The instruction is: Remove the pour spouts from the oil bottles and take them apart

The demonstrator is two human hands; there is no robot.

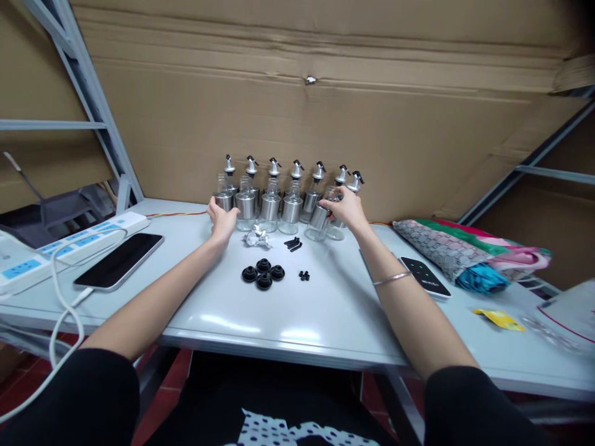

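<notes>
My left hand point(223, 220) curls around the lower part of the leftmost front glass bottle point(224, 199), which has a steel band. With its fingers closed at the neck, my right hand point(348, 207) holds another steel-banded glass bottle point(318, 218), slightly tilted, at the right end of the front row. Between the hands stand several open-necked bottles point(270, 207). Behind them is a row of bottles fitted with pourer tops point(297, 167). In front lie silver pourer parts point(255, 237), black levers point(293, 244), ribbed black stoppers point(263, 265) and tiny black caps point(304, 275).
At the left are a power strip point(74, 238) and a phone point(119, 261) with a white cable. A black device point(425, 277), folded colourful fabric point(469, 251) and a yellow packet point(499, 319) lie at the right. A cardboard wall point(279, 118) closes the back.
</notes>
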